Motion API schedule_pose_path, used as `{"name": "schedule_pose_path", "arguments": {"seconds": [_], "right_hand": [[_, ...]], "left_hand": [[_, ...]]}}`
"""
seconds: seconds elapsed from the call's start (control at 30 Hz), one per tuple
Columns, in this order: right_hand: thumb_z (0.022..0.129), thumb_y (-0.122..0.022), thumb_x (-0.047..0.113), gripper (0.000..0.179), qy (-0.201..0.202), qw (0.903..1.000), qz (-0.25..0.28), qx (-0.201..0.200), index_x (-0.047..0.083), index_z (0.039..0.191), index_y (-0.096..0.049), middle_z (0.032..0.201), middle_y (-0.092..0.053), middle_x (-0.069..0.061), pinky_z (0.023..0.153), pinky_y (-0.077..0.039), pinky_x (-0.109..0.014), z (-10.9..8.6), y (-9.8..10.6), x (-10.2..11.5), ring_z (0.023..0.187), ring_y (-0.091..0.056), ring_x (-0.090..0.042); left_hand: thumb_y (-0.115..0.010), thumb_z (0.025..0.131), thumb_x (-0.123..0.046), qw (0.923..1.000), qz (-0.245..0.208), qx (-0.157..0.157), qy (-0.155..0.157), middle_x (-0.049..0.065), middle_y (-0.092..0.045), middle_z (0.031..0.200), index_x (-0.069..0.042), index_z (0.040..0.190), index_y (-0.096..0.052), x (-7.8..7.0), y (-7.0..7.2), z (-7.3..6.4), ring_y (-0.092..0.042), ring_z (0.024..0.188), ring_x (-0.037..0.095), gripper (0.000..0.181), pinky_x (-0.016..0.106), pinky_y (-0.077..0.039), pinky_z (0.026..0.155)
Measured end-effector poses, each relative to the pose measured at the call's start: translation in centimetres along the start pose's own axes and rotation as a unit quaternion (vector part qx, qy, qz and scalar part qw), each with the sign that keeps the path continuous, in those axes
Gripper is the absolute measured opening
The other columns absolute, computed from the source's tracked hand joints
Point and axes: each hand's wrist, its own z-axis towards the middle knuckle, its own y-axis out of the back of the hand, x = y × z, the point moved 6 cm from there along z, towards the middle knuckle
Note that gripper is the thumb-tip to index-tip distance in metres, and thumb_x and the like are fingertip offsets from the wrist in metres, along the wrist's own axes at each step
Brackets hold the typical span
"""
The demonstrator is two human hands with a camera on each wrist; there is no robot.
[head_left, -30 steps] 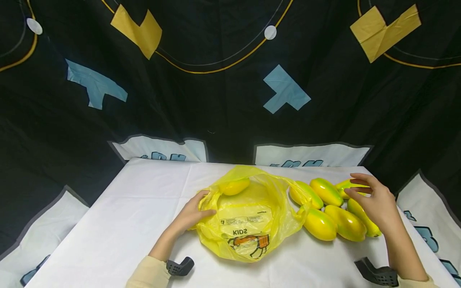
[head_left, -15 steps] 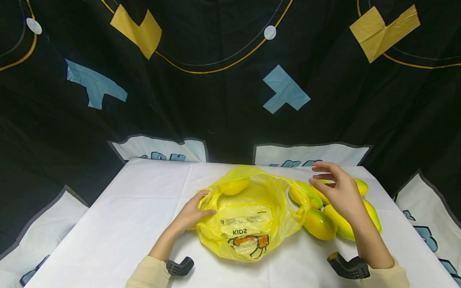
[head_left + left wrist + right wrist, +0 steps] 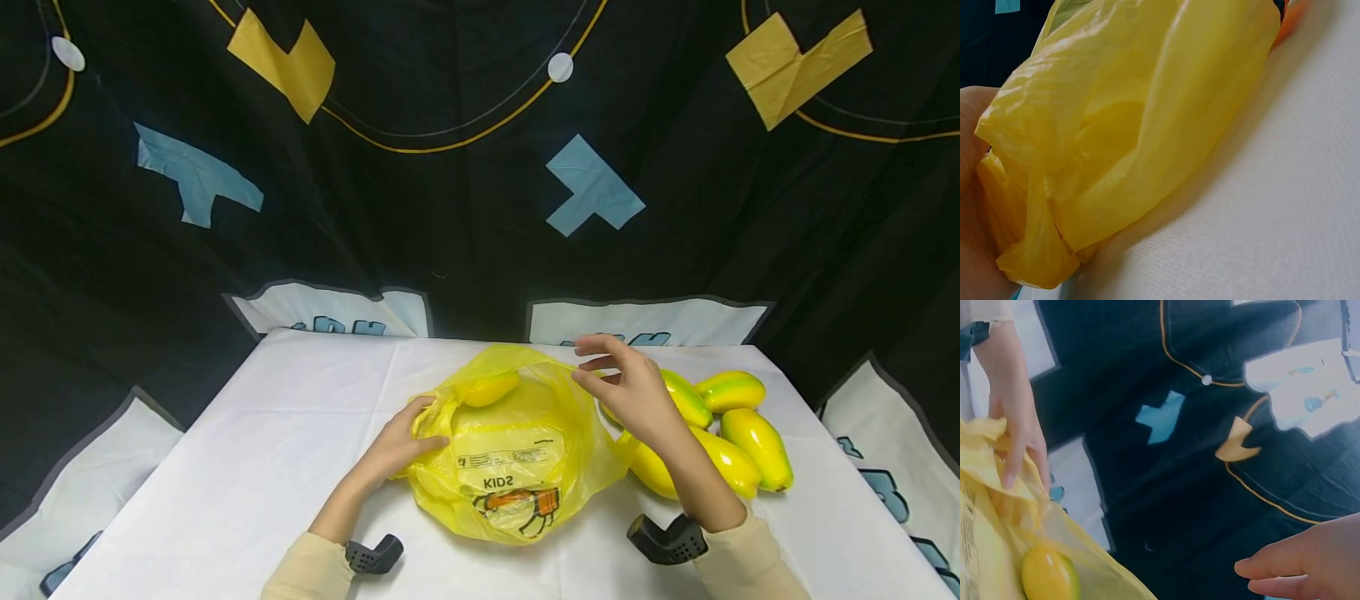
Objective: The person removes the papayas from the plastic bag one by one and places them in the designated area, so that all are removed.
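Note:
A yellow plastic bag (image 3: 592, 467) printed with "KIDS" and an orange-and-black drawing lies with its mouth spread. My left hand (image 3: 401, 446) pinches the bag's left rim between thumb and fingers; the left wrist view shows the film (image 3: 1116, 137) bunched against the palm. Inside the bag rests a yellow-green mango (image 3: 491, 389), also visible in the right wrist view as a mango (image 3: 1047, 575). Over the bag's right rim hovers my right hand (image 3: 637, 392), its fingers loosely bent and holding nothing. It partly hides the mangoes behind it.
Several yellow-green mangoes (image 3: 757, 450) lie grouped to the right of the bag on the white-covered table (image 3: 247, 467). A black curtain (image 3: 450, 225) with taped shapes hangs behind the table. Black wrist mounts (image 3: 671, 542) stick out from both wrists.
My right hand has moved left from above the far-right mangoes to the bag's right rim, carrying nothing. My left hand and the bag stay nearly still.

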Motion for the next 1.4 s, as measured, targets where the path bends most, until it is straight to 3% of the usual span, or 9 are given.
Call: {"name": "schedule_pose_path", "arguments": {"seconds": [0.33, 0.8, 1.0, 1.13, 1.23, 1.4], "right_hand": [[0.088, -0.069, 0.012, 0.037, 0.018, 0.9986, -0.006, 0.05, 0.007, 0.124, -0.059, 0.116, -0.064, -0.011, 0.083, -0.054, -0.04, 1.9, -4.5, 1.0, 0.099, -0.064, -0.027], [0.086, -0.071, 0.013, 0.039, 0.002, 0.9883, -0.09, 0.123, 0.003, 0.123, -0.061, 0.115, -0.063, -0.015, 0.079, -0.054, -0.039, 3.6, -10.4, -0.5, 0.098, -0.064, -0.031], [0.086, -0.072, 0.015, 0.046, -0.012, 0.9845, -0.116, 0.131, -0.006, 0.125, -0.057, 0.123, -0.057, -0.023, 0.089, -0.05, -0.043, 4.4, -12.4, -1.7, 0.107, -0.057, -0.033], [0.086, -0.071, 0.015, 0.045, -0.033, 0.9823, -0.128, 0.133, -0.01, 0.12, -0.056, 0.107, -0.059, -0.02, 0.075, -0.05, -0.037, 5.0, -13.5, -2.7, 0.085, -0.057, -0.028], [0.087, -0.07, 0.015, 0.043, -0.052, 0.9816, -0.123, 0.137, -0.008, 0.12, -0.055, 0.092, -0.057, -0.014, 0.061, -0.044, -0.032, 5.3, -14.0, -3.3, 0.068, -0.05, -0.023], [0.091, -0.067, 0.022, 0.049, -0.087, 0.9797, -0.112, 0.141, -0.004, 0.129, -0.051, 0.093, -0.054, -0.013, 0.057, -0.041, -0.03, 5.6, -14.4, -4.1, 0.066, -0.049, -0.022]], "left_hand": [[-0.075, 0.079, -0.017, 1.0, 0.001, -0.001, -0.001, 0.012, -0.052, 0.136, -0.014, 0.134, -0.051, 0.0, 0.1, 0.0, -0.051, 0.118, 0.033, 0.06, 0.053, -0.039, 0.1], [-0.075, 0.08, -0.019, 1.0, 0.002, 0.003, -0.009, 0.012, -0.052, 0.136, -0.014, 0.134, -0.052, -0.3, 0.1, -0.1, -0.049, 0.121, 0.033, 0.059, 0.054, -0.036, 0.102], [-0.075, 0.08, -0.017, 1.0, 0.0, 0.002, -0.006, 0.012, -0.052, 0.136, -0.014, 0.134, -0.051, -0.1, 0.1, -0.1, -0.05, 0.119, 0.032, 0.059, 0.053, -0.038, 0.101], [-0.075, 0.08, -0.017, 1.0, 0.0, 0.0, -0.006, 0.011, -0.053, 0.135, -0.015, 0.134, -0.051, -0.1, 0.0, 0.0, -0.051, 0.118, 0.032, 0.059, 0.052, -0.039, 0.1], [-0.075, 0.08, -0.016, 1.0, -0.002, 0.001, -0.004, 0.01, -0.053, 0.135, -0.015, 0.134, -0.052, 0.0, 0.0, 0.0, -0.05, 0.119, 0.031, 0.059, 0.052, -0.039, 0.101], [-0.075, 0.079, -0.016, 1.0, -0.002, 0.001, -0.004, 0.01, -0.053, 0.135, -0.015, 0.133, -0.052, -0.1, 0.1, 0.0, -0.051, 0.118, 0.031, 0.059, 0.053, -0.039, 0.1]]}}
